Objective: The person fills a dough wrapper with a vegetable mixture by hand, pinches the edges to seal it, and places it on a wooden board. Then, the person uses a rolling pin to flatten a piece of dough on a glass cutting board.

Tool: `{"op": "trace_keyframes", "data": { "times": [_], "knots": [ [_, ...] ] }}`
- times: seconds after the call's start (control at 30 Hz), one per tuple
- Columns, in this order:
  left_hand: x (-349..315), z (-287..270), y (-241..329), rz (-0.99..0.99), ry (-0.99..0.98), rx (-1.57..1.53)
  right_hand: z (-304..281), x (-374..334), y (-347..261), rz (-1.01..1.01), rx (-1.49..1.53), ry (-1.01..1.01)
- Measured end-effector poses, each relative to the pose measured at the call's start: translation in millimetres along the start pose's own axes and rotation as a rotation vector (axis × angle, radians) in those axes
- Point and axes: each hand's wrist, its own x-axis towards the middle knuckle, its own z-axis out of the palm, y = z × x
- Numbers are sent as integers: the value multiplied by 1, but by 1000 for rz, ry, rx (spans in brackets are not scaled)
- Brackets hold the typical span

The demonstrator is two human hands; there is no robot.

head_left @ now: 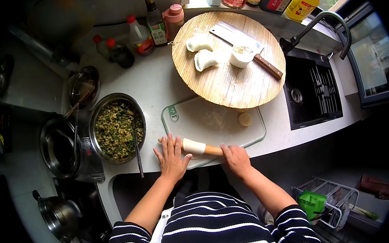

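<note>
A wooden rolling pin [213, 150] lies across the near part of a pale cutting board [189, 110] with a green edge. White dough [193, 146] is curled over the pin's middle. My left hand [172, 159] lies over the pin's left end with its fingers spread. Closed round the right end is my right hand [237, 158]. A small round piece of dough [245, 119] sits on the cutting board near its right edge. To the left stands a steel bowl [142, 112] of chopped green and brown filling [116, 130], with a dark utensil [138, 155] leaning out over the counter edge.
Overlapping the cutting board's far side is a round wooden board [251, 92] bearing a cleaver [233, 34], filled dough pieces [206, 60] and a white cup of flour [241, 57]. A black sink [296, 96] is at right. Bottles [156, 24] and steel bowls [59, 148] stand left.
</note>
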Motion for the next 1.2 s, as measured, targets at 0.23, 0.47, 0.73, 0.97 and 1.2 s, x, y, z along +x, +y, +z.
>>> {"op": "trace_keyframes", "data": {
  "times": [0.23, 0.47, 0.73, 0.97, 1.2],
  "knots": [
    [15, -2, 25, 250, -227, 131, -22, 50, 17, 380, 499, -222],
    [5, 18, 25, 239, -135, 137, -30, 58, 29, 619, 782, -408],
    [-13, 16, 37, 232, -172, 180, -50, 59, 16, 824, 1324, -581],
    [-10, 19, 30, 218, -40, 79, -46, 53, 19, 478, 662, -357],
    [30, 14, 6, 110, 226, 42, -10, 4, 9, 135, 118, -177]
  ]
}}
